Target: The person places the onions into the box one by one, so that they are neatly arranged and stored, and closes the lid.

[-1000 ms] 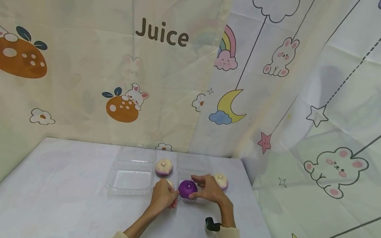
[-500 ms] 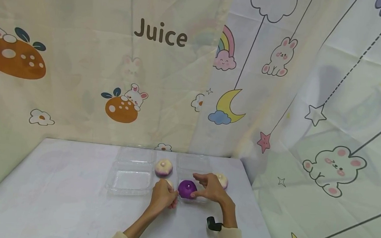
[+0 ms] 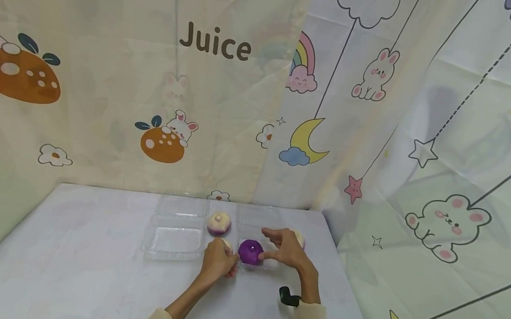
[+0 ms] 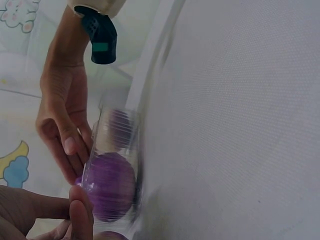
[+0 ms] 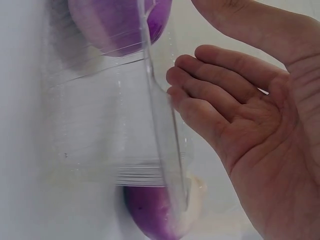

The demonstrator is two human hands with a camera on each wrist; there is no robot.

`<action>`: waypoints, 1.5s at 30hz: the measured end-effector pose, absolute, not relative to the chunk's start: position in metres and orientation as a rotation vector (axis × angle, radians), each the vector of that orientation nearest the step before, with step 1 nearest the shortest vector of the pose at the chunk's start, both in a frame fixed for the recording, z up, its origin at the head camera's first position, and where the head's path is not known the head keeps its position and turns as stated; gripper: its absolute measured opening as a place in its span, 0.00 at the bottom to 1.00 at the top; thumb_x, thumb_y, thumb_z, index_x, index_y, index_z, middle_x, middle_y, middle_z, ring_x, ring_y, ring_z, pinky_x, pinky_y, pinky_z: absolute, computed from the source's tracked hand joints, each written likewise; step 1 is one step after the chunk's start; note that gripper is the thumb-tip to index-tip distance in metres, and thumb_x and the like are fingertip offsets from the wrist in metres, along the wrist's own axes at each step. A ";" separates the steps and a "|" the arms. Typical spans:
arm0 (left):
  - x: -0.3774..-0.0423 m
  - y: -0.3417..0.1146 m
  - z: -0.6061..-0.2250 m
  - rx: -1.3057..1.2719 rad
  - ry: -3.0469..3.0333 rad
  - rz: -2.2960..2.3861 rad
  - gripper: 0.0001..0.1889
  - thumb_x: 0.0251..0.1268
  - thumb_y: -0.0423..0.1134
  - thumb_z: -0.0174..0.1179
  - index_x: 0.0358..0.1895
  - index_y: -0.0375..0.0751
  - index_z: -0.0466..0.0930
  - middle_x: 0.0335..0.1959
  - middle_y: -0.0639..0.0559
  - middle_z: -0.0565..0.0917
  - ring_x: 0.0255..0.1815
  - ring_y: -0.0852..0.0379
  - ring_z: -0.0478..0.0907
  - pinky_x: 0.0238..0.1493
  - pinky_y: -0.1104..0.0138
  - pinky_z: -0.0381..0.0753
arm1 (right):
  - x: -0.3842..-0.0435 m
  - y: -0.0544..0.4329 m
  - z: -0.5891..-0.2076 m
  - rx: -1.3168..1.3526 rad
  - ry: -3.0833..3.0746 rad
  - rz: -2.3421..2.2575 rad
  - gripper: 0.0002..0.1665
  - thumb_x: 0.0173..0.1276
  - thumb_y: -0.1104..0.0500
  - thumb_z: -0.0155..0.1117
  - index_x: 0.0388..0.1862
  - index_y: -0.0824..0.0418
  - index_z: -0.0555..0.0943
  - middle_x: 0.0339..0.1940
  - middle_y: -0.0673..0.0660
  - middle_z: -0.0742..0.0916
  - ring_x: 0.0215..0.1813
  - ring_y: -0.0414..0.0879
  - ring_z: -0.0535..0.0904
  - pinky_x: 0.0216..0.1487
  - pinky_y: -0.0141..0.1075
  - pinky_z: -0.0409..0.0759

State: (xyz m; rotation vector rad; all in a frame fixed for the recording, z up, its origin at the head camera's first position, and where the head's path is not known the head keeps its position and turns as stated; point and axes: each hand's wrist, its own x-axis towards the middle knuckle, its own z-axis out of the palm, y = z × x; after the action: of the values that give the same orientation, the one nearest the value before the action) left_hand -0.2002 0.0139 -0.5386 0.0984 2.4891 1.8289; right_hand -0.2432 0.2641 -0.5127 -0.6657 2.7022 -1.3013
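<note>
Your left hand (image 3: 219, 261) pinches the rim of the right see-through container (image 3: 271, 265) at its near left corner; your right hand (image 3: 288, 249) is loose, its fingers slightly bent with nothing in them. The purple bulb (image 3: 251, 252) sits in the left half of that container, just beside your right thumb; whether they touch, I can't tell. Between the containers lie the far pale bulb (image 3: 219, 223) and the near pale bulb (image 3: 227, 244), the latter mostly hidden by your left hand. The right pale bulb (image 3: 299, 238) shows partly behind your right hand. The left see-through container (image 3: 175, 241) stands on the white table (image 3: 99, 267)
</note>
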 end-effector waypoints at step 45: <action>-0.200 0.014 -0.539 0.098 2.513 1.811 0.17 0.65 0.25 0.70 0.17 0.34 0.81 0.10 0.52 0.83 0.07 0.62 0.79 0.14 0.63 0.87 | -0.241 0.277 -0.506 -0.568 2.733 -1.390 0.45 0.54 0.60 0.91 0.71 0.66 0.83 0.70 0.66 0.87 0.69 0.73 0.84 0.70 0.60 0.85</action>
State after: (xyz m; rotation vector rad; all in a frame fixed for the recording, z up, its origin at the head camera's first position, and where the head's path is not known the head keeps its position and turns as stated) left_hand -0.1998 0.0138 -0.5389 0.0976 2.5129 1.8108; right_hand -0.2415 0.2768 -0.5060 -0.5678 2.7334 -1.3898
